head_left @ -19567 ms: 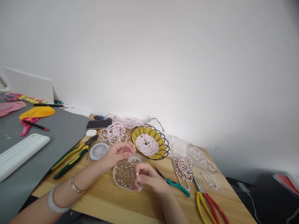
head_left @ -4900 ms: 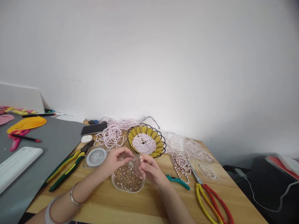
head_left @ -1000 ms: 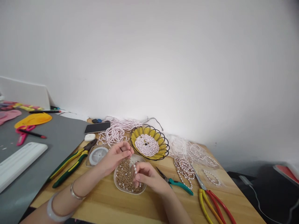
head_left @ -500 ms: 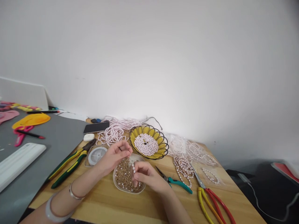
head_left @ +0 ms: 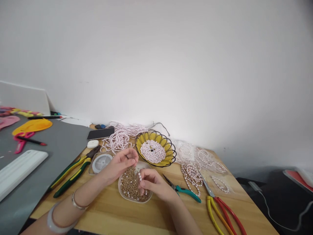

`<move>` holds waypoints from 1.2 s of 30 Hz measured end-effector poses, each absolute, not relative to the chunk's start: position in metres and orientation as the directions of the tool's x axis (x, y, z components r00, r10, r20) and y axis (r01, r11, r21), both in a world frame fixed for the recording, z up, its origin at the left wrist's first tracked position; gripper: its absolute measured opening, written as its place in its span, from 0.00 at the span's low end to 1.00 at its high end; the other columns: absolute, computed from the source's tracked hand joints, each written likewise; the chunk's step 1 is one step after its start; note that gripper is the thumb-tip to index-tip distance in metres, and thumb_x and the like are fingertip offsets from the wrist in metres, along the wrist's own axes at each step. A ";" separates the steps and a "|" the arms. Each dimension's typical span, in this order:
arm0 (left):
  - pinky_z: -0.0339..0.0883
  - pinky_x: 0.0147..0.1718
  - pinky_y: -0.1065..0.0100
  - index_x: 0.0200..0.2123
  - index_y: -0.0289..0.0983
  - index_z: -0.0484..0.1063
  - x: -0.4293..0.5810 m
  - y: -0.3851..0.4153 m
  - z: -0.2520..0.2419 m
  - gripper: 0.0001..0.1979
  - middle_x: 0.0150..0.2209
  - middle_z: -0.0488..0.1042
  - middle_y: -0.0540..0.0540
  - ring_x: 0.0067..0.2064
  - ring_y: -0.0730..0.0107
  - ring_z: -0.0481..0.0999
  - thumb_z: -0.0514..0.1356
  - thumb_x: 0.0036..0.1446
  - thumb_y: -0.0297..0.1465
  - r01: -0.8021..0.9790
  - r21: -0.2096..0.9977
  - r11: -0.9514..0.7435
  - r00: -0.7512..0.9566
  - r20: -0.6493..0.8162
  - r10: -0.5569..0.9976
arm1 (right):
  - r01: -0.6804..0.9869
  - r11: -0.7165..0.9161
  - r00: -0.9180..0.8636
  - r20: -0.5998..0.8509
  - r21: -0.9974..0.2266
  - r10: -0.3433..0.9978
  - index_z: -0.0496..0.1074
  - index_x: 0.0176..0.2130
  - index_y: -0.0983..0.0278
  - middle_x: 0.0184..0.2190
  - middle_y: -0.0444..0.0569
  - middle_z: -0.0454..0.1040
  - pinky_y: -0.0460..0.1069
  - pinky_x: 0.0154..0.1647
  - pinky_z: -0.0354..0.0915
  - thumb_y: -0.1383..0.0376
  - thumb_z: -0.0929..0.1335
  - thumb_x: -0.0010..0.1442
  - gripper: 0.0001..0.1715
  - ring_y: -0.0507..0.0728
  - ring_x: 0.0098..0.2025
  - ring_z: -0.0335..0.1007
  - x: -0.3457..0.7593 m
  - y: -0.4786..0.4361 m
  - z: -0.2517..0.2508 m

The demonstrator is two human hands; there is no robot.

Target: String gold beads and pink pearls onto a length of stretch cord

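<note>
My left hand is closed in a pinch above the left rim of the tub. A tiny pinkish thing shows at its thumb tip, too small to name. Between the fingers and thumb of my right hand is a short strand of pearl beads, its lower part hidden by the hand. Below both hands stands a clear plastic tub with gold beads and a few pale pearls among them. Just behind, a yellow basket with black wire loops holds loose pale pink beads.
Green-and-yellow pliers and a white spool lie left. Teal-handled pliers, red-and-yellow-handled scissors and bead strands lie right. Behind are pink bead strings, a phone and a white case.
Both hands stay almost where they were. The right hand has shifted very slightly, and the bead strand remains in its fingers.
</note>
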State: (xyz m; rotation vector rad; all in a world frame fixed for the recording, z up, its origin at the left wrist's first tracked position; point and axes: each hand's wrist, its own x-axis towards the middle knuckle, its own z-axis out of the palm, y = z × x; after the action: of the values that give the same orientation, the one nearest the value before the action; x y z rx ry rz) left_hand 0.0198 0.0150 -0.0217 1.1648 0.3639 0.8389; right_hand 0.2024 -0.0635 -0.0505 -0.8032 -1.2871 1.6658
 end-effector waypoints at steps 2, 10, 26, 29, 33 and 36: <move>0.64 0.35 0.72 0.36 0.35 0.75 0.020 0.014 -0.021 0.15 0.31 0.71 0.50 0.33 0.73 0.68 0.72 0.56 0.39 -0.389 0.910 0.146 0.657 0.162 0.736 | -0.242 -0.100 -0.424 0.013 -0.965 0.906 0.68 0.29 0.63 0.22 0.41 0.73 0.45 0.29 0.61 0.48 0.78 0.55 0.25 0.49 0.22 0.66 0.202 -0.064 -0.051; 0.64 0.37 0.70 0.40 0.36 0.75 0.020 0.014 -0.024 0.15 0.33 0.74 0.49 0.35 0.71 0.71 0.71 0.58 0.40 -0.353 0.931 0.097 0.679 0.184 0.710 | -0.256 -0.061 -0.393 0.046 -0.965 0.918 0.70 0.30 0.64 0.22 0.41 0.72 0.46 0.31 0.62 0.49 0.77 0.57 0.23 0.50 0.24 0.65 0.202 -0.062 -0.048; 0.64 0.36 0.68 0.32 0.37 0.73 0.023 0.020 -0.029 0.15 0.30 0.72 0.50 0.34 0.68 0.71 0.66 0.59 0.44 -0.120 0.990 -0.069 0.570 0.125 0.812 | -0.419 0.220 -0.169 0.314 -0.881 0.934 0.76 0.33 0.61 0.28 0.43 0.75 0.49 0.36 0.65 0.59 0.73 0.66 0.10 0.53 0.31 0.71 0.206 -0.054 -0.059; 0.66 0.37 0.67 0.33 0.37 0.75 0.023 0.019 -0.026 0.13 0.31 0.75 0.49 0.36 0.66 0.73 0.67 0.57 0.41 -0.053 0.991 -0.120 0.580 0.128 0.805 | -0.434 0.245 -0.138 0.333 -0.867 0.933 0.76 0.34 0.61 0.27 0.42 0.74 0.49 0.36 0.65 0.59 0.72 0.67 0.10 0.53 0.30 0.70 0.208 -0.053 -0.061; 0.67 0.39 0.66 0.32 0.36 0.76 0.022 0.020 -0.027 0.13 0.32 0.78 0.47 0.37 0.64 0.76 0.67 0.57 0.41 -0.022 0.991 -0.131 0.601 0.118 0.790 | -0.434 0.265 -0.116 0.345 -0.861 0.931 0.76 0.34 0.61 0.26 0.42 0.73 0.48 0.35 0.64 0.59 0.72 0.67 0.10 0.52 0.29 0.69 0.208 -0.053 -0.061; 0.67 0.37 0.67 0.30 0.36 0.75 0.021 0.020 -0.028 0.14 0.31 0.78 0.47 0.35 0.66 0.75 0.66 0.58 0.42 -0.014 0.990 -0.142 0.602 0.122 0.789 | -0.431 0.265 -0.116 0.344 -0.863 0.932 0.76 0.34 0.61 0.26 0.42 0.73 0.48 0.35 0.63 0.59 0.72 0.67 0.11 0.52 0.29 0.69 0.208 -0.053 -0.061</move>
State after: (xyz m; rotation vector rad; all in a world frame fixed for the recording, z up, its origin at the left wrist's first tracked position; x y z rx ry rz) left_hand 0.0210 0.0202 -0.0280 1.5704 0.6697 0.7953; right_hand 0.2080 -0.0526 -0.0606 -0.5740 -1.1573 1.2722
